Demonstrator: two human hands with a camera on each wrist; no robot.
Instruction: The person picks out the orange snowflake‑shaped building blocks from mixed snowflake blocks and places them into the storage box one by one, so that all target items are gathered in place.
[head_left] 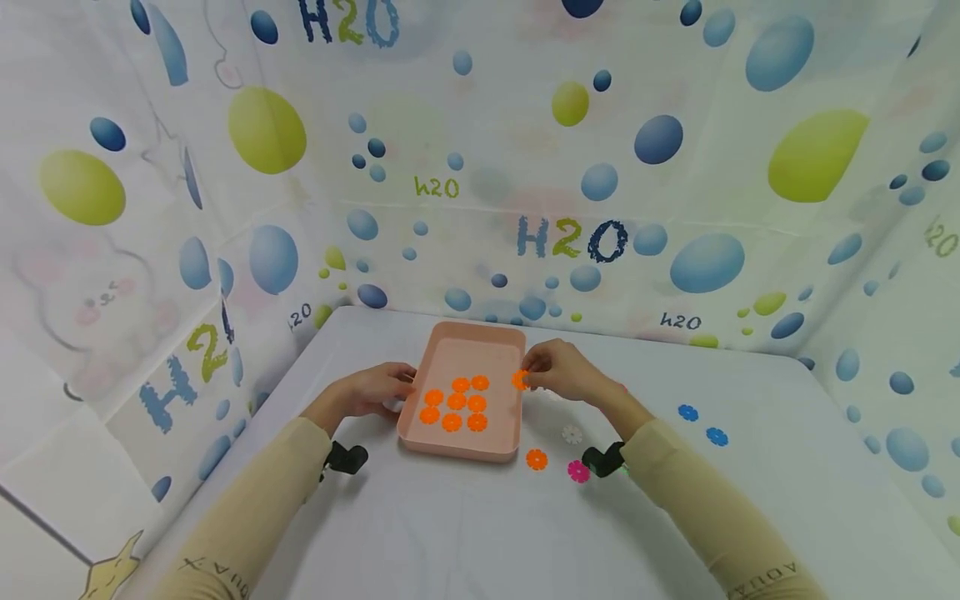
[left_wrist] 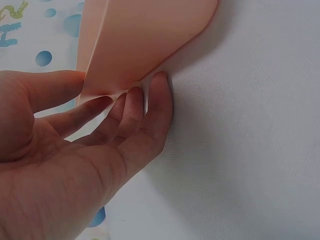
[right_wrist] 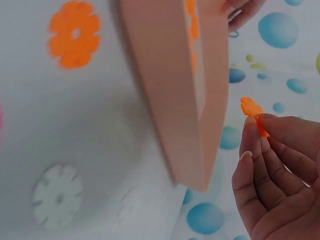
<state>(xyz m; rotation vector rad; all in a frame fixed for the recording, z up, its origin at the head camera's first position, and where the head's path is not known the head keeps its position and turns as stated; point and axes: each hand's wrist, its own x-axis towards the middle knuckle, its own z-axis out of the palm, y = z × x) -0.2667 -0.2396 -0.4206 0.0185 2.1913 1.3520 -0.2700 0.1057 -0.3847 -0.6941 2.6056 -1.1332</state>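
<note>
A pink tray (head_left: 480,354) sits on the white table, with several orange flower-shaped discs (head_left: 457,402) lying in its nearer half. My left hand (head_left: 375,387) holds the tray's left side; in the left wrist view the thumb lies against the tray wall (left_wrist: 145,40) and the other fingers curl by its lower edge. Over the right rim, my right hand (head_left: 570,372) pinches one orange flower-shaped disc (right_wrist: 250,106) between thumb and fingertips. In the right wrist view this disc is held clear of the tray, tilted, its lower part hidden by the fingers.
Right of the tray lie a loose orange disc (head_left: 537,459), a pink disc (head_left: 578,471) and a white disc (head_left: 572,434). Two blue discs (head_left: 717,437) lie farther right. A patterned curtain (head_left: 480,192) encloses the back and sides of the table.
</note>
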